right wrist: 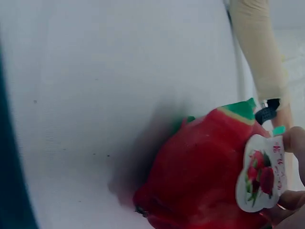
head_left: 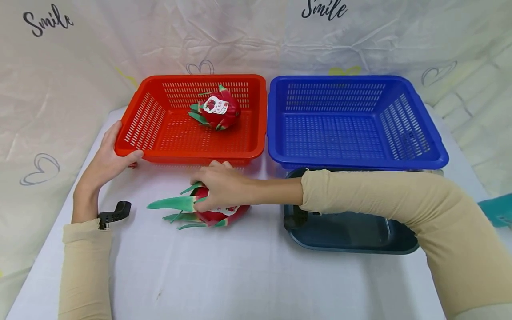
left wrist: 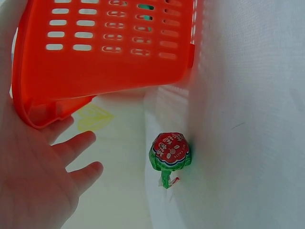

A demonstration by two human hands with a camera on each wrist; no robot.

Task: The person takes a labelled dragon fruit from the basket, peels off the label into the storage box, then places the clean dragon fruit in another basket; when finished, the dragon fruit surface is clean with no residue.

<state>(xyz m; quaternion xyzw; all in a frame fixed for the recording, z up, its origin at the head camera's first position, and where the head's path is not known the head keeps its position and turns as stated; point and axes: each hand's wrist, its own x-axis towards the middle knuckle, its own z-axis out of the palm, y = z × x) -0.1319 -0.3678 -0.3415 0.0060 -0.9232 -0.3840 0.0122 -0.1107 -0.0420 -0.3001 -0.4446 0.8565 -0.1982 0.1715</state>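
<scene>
My right hand (head_left: 224, 186) grips a red dragon fruit (head_left: 236, 215) with long green leaf tips, close over the white table in front of the red basket. In the right wrist view, the thumb and fingertips press beside a white label (right wrist: 259, 174) on the dragon fruit (right wrist: 190, 176). My left hand (head_left: 106, 158) rests against the front left corner of the red basket (head_left: 200, 155). Its fingers are spread and fairly straight in the left wrist view, beside the basket's rim. A second dragon fruit (head_left: 228, 113) lies inside that basket.
To the right of the red basket stands a blue basket (head_left: 356, 162). A dark tray (head_left: 344, 238) sits in front of it, partly under my right sleeve. A red and green wrapped candy (left wrist: 170, 152) lies on the table by the red basket. Printed cloth hangs behind.
</scene>
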